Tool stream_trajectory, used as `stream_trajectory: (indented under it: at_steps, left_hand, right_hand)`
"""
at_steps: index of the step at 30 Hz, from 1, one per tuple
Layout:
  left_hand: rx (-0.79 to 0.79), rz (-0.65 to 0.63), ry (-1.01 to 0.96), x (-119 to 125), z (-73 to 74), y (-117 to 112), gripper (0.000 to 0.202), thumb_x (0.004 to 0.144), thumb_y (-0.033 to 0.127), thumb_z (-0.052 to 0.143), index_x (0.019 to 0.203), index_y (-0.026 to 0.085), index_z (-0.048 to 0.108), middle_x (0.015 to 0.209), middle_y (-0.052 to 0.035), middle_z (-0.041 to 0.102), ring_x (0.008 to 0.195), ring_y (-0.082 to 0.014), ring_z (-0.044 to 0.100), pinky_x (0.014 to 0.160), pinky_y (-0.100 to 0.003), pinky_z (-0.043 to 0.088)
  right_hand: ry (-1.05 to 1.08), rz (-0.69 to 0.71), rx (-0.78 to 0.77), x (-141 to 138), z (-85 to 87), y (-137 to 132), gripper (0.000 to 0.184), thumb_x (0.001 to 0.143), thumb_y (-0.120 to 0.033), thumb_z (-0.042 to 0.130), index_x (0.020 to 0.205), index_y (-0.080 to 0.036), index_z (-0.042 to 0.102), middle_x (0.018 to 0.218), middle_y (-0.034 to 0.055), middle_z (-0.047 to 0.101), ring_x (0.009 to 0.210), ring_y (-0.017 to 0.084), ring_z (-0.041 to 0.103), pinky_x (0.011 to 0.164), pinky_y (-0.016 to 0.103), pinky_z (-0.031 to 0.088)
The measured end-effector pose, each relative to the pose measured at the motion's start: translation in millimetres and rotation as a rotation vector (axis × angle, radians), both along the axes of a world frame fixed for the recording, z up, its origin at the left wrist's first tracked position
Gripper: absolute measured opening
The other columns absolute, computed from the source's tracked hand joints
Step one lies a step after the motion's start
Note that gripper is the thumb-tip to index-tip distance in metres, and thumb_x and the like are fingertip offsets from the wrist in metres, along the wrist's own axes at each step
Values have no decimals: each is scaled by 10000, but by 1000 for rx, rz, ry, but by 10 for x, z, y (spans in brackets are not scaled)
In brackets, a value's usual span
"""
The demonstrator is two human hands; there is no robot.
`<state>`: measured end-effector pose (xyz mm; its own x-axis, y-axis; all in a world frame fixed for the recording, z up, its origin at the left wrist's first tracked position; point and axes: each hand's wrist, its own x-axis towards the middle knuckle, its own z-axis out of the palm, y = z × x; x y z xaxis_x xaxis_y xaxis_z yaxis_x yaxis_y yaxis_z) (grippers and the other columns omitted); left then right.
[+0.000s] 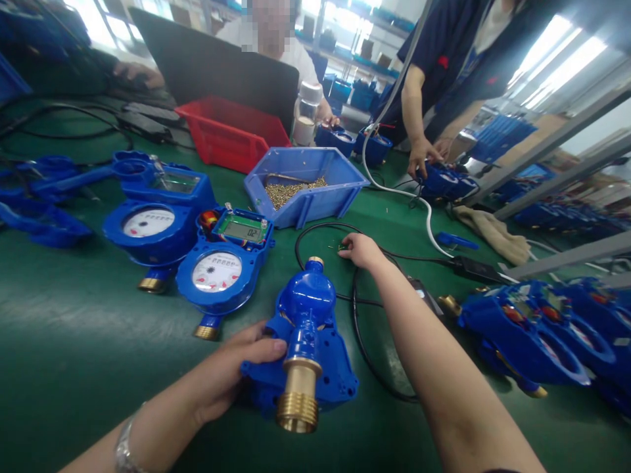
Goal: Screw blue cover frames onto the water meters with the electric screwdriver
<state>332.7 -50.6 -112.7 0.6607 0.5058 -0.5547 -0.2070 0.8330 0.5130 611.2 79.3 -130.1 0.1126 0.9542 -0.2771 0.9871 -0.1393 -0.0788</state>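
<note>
A: L hand (231, 374)?
B: Clamped on blue meter body (308, 315), face-down on green mat (73, 341), brass thread (297, 401) twd camera.
A: R hand (362, 249)?
B: Stretched fwd, fingertips curled onto tiny screws (342, 247) by looped black cable (353, 312); can't tell if pinched.
A: In the way?
B: Cable runs under R forearm. Blue bin (315, 203) w/ screws behind, two dial-up meters (217, 269) left.

Blue water meter (308, 328) lying face-down on the green worktop (89, 341), rounded belly showing upward, long axis running toward the viewer. Its large brass threaded coupling (297, 401) pointing near, a smaller brass end (315, 261) pointing away. Small screws (342, 247) lying loose just beyond the far end.
</note>
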Motion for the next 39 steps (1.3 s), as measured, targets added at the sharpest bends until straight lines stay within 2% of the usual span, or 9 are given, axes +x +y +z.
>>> stream_trajectory:
  at_steps: [6,10,13,16,20,25,28,32,39]
  left_hand:
    - [26,-7,4,-12,-35,0,411,598,324,785,949,158,651,836,-49,734,758,-184,673,747,-268,493]
    - [26,3,18,-4,-19,1,426,582,332,796,941,151,655,846,-58,732,762,-200,671,773,-292,485]
    - [15,15,27,10,22,5,359,559,326,814,832,143,670,764,-50,725,693,-187,659,741,-283,482]
    - [0,30,30,18,55,5,312,539,322,831,740,144,671,680,-31,707,647,-172,643,706,-269,480]
    - [-7,32,6,11,54,-6,285,545,308,833,722,143,682,672,-30,707,640,-163,639,685,-254,485]
    - [-4,26,-7,12,61,-16,284,591,279,804,830,158,708,718,-34,720,685,-176,656,679,-248,495]
    - [7,19,5,20,96,-15,235,622,281,781,815,164,715,735,-30,727,710,-186,661,692,-252,502]
    - [2,0,16,17,129,-10,109,676,258,739,740,172,717,703,10,722,704,-173,654,700,-238,497]
    - [36,-20,34,-2,133,-6,142,724,223,684,852,173,717,783,1,732,749,-189,665,762,-269,491]
  right_hand:
    - [-56,110,-59,-13,-10,55,227,908,-307,552,1053,-133,577,1035,65,595,890,179,599,782,369,521]
    - [-116,146,22,-109,-50,-64,252,907,-301,554,1087,-125,564,1087,83,578,958,203,584,826,399,505]
    - [-142,144,95,-189,-50,-178,266,903,-300,559,1094,-115,561,1105,96,569,984,214,574,847,411,495]
    - [-122,127,162,-236,73,-299,229,909,-284,548,1055,-110,571,1052,83,588,950,201,585,836,403,494]
    - [-14,133,228,-295,446,-649,99,911,-193,525,932,-123,590,873,48,630,840,169,603,774,307,475]
    - [186,350,118,-463,808,-1283,58,828,-144,631,793,-185,608,753,-19,645,699,122,600,626,197,421]
    - [222,487,71,-544,825,-1460,73,841,-101,582,802,-159,602,759,11,640,694,146,594,624,226,408]
    - [162,610,71,-601,774,-1459,74,847,-73,544,810,-119,588,746,51,621,677,176,577,610,264,390]
    - [163,662,-12,-632,837,-1453,91,807,-62,569,810,-126,633,771,48,634,695,177,585,613,265,417]
